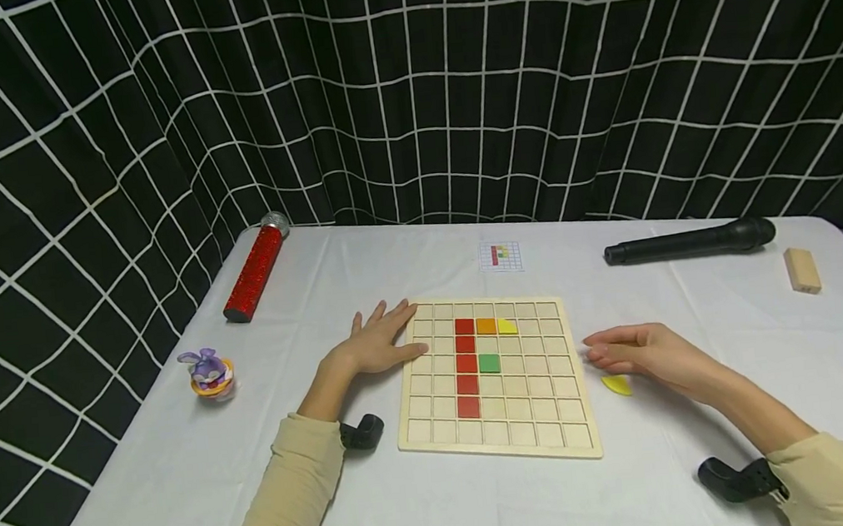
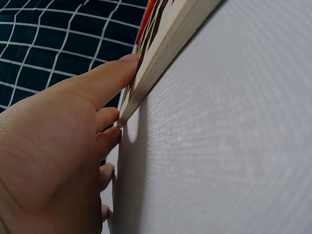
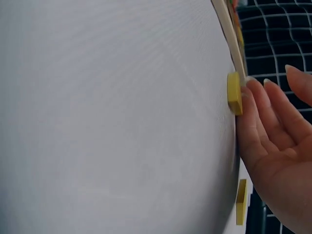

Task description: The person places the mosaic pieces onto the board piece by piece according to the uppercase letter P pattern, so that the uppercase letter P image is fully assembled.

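**Two Hands Beside a Puzzle Board**

A wooden board [image 1: 493, 378] with a grid of squares is laid flat on a white table [image 1: 742, 402]. Some coloured tiles are set in it: a red column [image 1: 466, 368], an orange tile [image 1: 485, 326], a green tile [image 1: 489, 363] and a yellow curved tile [image 1: 506, 326].

The left hand [image 1: 378, 346] is laid flat on the table at the board's left edge. Its fingers are spread out, and the board's side is touched by the fingertips [image 2: 127, 66]. Nothing is pinched.

The right hand [image 1: 643, 354] is held just off the board's right edge. Its fingers are nearly straight and loose, with nothing gripped. A small yellow piece [image 1: 616, 385] lies on the table just beside this hand. In the right wrist view, a yellow piece [image 3: 234, 92] is seen right at the fingertips; whether it is truly touched cannot be told.

What could go wrong: the board could be pushed sideways by the left fingers, and the set tiles could be shaken loose. The yellow piece could be knocked away by the loose right hand, since it is not held.

Farther off, a black microphone [image 1: 690, 241], a red tube [image 1: 254, 273], a small card [image 1: 500, 256], a wooden block [image 1: 802, 270] and a purple toy [image 1: 209, 373] are seen.
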`<state>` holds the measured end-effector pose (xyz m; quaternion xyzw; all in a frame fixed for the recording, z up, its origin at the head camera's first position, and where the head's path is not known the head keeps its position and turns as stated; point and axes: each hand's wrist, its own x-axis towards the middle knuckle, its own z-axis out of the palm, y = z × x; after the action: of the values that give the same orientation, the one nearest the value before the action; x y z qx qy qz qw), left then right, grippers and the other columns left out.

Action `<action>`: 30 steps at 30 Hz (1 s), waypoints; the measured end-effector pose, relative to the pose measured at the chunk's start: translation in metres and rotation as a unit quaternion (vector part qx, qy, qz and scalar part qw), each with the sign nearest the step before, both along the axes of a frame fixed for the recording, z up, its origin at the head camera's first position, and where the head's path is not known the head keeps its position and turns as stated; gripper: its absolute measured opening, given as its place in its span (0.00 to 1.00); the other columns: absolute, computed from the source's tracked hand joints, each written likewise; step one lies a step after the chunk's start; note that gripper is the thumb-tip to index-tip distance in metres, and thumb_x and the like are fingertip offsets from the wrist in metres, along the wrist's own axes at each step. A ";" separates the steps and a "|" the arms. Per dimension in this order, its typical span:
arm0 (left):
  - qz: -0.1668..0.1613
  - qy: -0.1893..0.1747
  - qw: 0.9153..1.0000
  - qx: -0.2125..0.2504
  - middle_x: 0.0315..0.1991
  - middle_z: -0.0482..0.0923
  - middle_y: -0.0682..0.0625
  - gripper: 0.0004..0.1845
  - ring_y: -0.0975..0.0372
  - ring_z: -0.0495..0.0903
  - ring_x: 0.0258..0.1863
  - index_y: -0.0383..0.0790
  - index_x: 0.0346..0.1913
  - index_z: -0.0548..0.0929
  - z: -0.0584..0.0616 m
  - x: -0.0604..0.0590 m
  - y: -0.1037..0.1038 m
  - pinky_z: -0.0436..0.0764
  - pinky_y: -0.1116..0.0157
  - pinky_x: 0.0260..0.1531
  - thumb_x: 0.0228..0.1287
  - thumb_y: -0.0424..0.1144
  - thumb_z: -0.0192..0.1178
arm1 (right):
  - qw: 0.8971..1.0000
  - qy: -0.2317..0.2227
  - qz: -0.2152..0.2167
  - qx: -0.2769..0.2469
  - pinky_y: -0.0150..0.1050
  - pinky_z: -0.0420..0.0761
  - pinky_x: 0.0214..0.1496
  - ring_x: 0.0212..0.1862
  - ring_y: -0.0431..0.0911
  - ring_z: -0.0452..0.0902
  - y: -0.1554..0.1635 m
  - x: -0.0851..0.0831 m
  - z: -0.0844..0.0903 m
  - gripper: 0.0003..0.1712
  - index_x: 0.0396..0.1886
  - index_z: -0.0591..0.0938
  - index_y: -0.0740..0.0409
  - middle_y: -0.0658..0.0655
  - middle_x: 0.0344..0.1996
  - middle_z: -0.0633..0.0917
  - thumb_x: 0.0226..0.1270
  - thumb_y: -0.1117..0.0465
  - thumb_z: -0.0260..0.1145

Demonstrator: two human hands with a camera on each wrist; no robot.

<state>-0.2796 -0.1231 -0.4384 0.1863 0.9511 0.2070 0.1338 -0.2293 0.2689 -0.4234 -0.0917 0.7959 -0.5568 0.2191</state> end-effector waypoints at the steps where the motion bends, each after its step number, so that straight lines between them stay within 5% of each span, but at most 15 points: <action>1: 0.000 0.000 1.000 0.002 0.75 0.47 0.48 0.41 0.50 0.37 0.74 0.43 0.75 0.54 0.000 0.000 0.000 0.31 0.43 0.66 0.66 0.59 0.53 | 1.000 0.001 0.001 0.009 0.32 0.77 0.52 0.50 0.39 0.79 0.001 0.000 0.000 0.32 0.63 0.68 0.76 0.65 0.55 0.79 0.69 0.55 0.62; 10: -0.002 0.000 1.000 -0.001 0.75 0.47 0.48 0.41 0.49 0.37 0.73 0.43 0.75 0.54 0.001 0.000 0.001 0.32 0.42 0.66 0.66 0.60 0.52 | 0.992 0.065 0.024 0.102 0.35 0.70 0.57 0.57 0.46 0.74 0.008 0.006 0.001 0.30 0.61 0.75 0.67 0.60 0.53 0.81 0.66 0.53 0.66; 14: -0.002 0.001 1.000 0.001 0.75 0.47 0.48 0.41 0.49 0.37 0.74 0.43 0.75 0.54 0.000 0.001 0.000 0.32 0.43 0.66 0.66 0.60 0.52 | 0.993 0.079 0.039 0.077 0.27 0.75 0.49 0.48 0.41 0.79 0.010 0.008 -0.001 0.29 0.60 0.73 0.71 0.62 0.48 0.82 0.64 0.59 0.67; 30: -0.007 0.000 1.000 0.003 0.75 0.46 0.47 0.41 0.49 0.36 0.73 0.42 0.75 0.53 0.000 0.000 0.000 0.31 0.43 0.66 0.66 0.59 0.52 | 0.977 0.170 0.099 0.084 0.31 0.79 0.44 0.43 0.41 0.78 0.012 0.015 -0.004 0.26 0.53 0.77 0.72 0.62 0.45 0.82 0.53 0.69 0.73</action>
<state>-0.2793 -0.1235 -0.4386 0.1936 0.9491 0.2089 0.1346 -0.2142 0.2807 -0.4279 -0.2443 0.8524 -0.4401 0.1413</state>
